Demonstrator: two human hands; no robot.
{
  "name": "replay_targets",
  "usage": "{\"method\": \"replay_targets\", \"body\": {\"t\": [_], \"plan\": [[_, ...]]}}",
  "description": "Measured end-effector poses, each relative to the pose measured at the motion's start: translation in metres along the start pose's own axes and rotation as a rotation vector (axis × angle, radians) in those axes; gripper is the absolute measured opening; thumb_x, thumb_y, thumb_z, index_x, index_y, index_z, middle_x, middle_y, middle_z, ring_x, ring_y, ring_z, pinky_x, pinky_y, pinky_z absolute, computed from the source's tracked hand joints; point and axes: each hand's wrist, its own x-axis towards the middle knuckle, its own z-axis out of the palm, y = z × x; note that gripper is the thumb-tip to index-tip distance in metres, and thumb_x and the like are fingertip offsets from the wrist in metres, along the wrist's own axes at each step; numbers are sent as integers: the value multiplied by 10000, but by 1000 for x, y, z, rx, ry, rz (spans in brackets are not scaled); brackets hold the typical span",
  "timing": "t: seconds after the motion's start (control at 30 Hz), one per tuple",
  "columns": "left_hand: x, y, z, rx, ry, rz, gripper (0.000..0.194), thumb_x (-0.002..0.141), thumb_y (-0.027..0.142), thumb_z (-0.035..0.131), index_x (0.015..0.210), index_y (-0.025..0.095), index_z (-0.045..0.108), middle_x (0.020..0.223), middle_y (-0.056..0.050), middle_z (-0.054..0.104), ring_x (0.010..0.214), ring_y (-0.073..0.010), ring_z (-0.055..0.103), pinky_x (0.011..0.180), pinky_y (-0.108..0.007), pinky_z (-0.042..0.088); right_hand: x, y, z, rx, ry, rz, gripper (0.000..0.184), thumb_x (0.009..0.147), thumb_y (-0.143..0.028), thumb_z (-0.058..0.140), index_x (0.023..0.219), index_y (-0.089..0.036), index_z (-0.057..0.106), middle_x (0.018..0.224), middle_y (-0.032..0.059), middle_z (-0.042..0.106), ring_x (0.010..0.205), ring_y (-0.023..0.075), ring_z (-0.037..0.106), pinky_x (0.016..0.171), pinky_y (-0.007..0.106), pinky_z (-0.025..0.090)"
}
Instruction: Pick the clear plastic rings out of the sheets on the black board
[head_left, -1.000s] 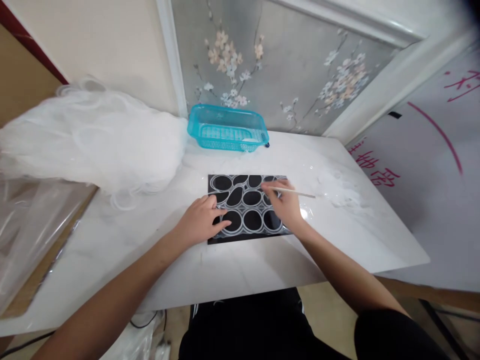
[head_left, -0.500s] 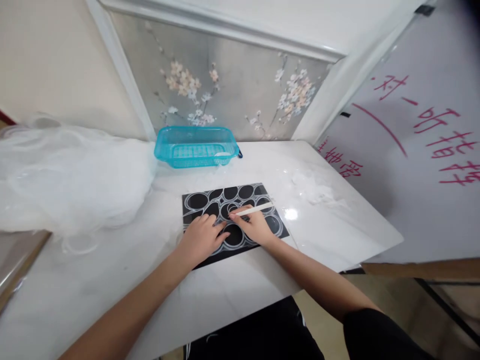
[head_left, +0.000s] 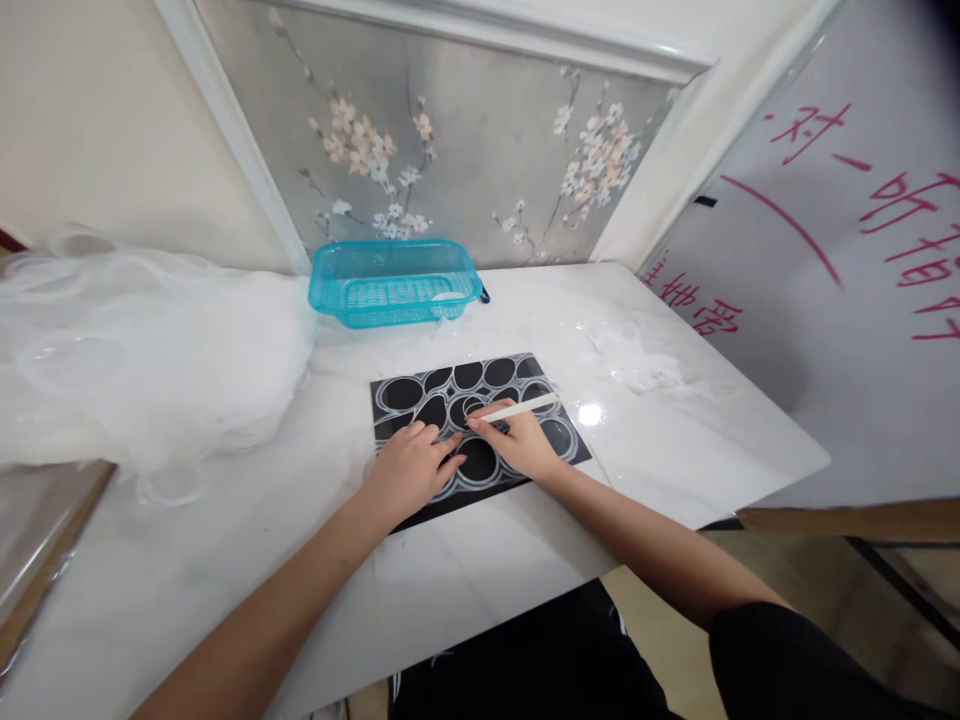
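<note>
Left hand (head_left: pixel 411 468) open, flat on black sheet (head_left: pixel 475 424); right hand (head_left: pixel 519 446) pinching thin stick (head_left: pixel 525 409) over sheet.

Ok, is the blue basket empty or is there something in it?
Nearly empty. The basket stands upright at the back of the table, and only one small pale item, too small to identify, shows inside at its right end.

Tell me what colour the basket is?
The basket is see-through turquoise blue, clearest in the head view.
</note>
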Motion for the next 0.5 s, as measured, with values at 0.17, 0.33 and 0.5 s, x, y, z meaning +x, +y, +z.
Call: {"method": "replay_targets", "body": {"t": [0.17, 0.33, 0.5], "plan": [[-1, 1, -2, 2, -25, 3, 339, 931, 380, 451, 1123, 183, 649, 785, -57, 593, 793, -191, 519, 727, -322, 396, -10, -1, 1, -298, -60, -181, 170, 893, -293, 540, 936, -259, 702, 1004, 27, 719, 1088, 249, 551, 923, 424, 414], [-1, 2, -4, 30, -28, 16, 324, 928, 378, 453, 1050, 177, 676, 752, -62, 593, 804, -205, 527, 718, -327, 394, -14, -9, 7, -619, -145, -378, 210, 878, -174, 531, 977, -291, 675, 1104, 16, 694, 1201, 276, 469, 1042, 502, 233], [-1, 1, -3, 33, -28, 19, 371, 937, 375, 440, 1191, 177, 624, 795, -70, 634, 814, -201, 543, 708, -314, 397, 56, 3, -31, -687, 89, -244, 275, 809, -89, 536, 932, -274, 699, 874, 32, 718, 1035, 280, 561, 995, 527, 292]]}}
